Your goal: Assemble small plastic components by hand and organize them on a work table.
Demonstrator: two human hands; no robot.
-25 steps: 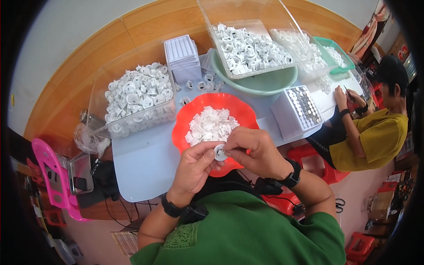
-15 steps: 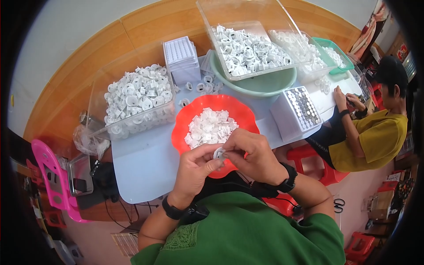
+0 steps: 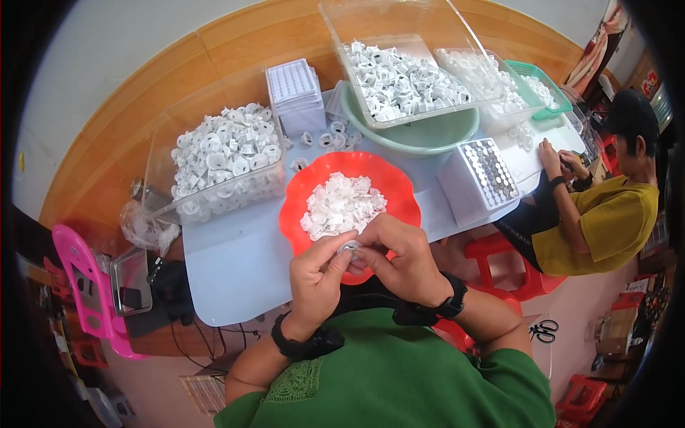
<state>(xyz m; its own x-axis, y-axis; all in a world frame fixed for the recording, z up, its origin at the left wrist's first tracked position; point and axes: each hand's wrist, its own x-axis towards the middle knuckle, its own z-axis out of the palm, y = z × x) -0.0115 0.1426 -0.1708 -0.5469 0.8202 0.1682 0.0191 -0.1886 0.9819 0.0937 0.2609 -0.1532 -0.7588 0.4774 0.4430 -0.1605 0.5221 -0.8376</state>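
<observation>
With clock directions taken from the red scalloped bowl [image 3: 291, 217] and 12 pointing away from the person, a small white plastic part [image 3: 349, 245] is held over the near side of the bowl, at 6 o'clock. The left hand [image 3: 317, 277], at 7 o'clock, is nearly closed, its thumb and index finger pinching the part from the left. The right hand [image 3: 405, 255], at 4 o'clock, is also nearly closed, with thumb and bent fingers gripping the part's right side. The fingertips cover much of the part, so its finer detail cannot be told.

Small white plastic pieces [image 3: 344, 202] are heaped inside the bowl, which stands on a pale blue table [image 3: 235, 274]. At 10 o'clock is a clear plastic bin [image 3: 230, 185] full of white round fittings [image 3: 221, 146]; at 11, a stack of white gridded trays [image 3: 294, 96]. A few loose fittings [image 3: 337, 135] lie near 12. At 1 o'clock, a clear tray [image 3: 435, 116] of white parts rests over a pale green basin [image 3: 421, 145]. Between 2 and 3 stands a white tray stack [image 3: 460, 191] topped with rows of round silvery pieces. A co-worker in a mustard shirt [image 3: 606, 232] sits at 3, and black-handled scissors [image 3: 544, 329] lie at 4.
</observation>
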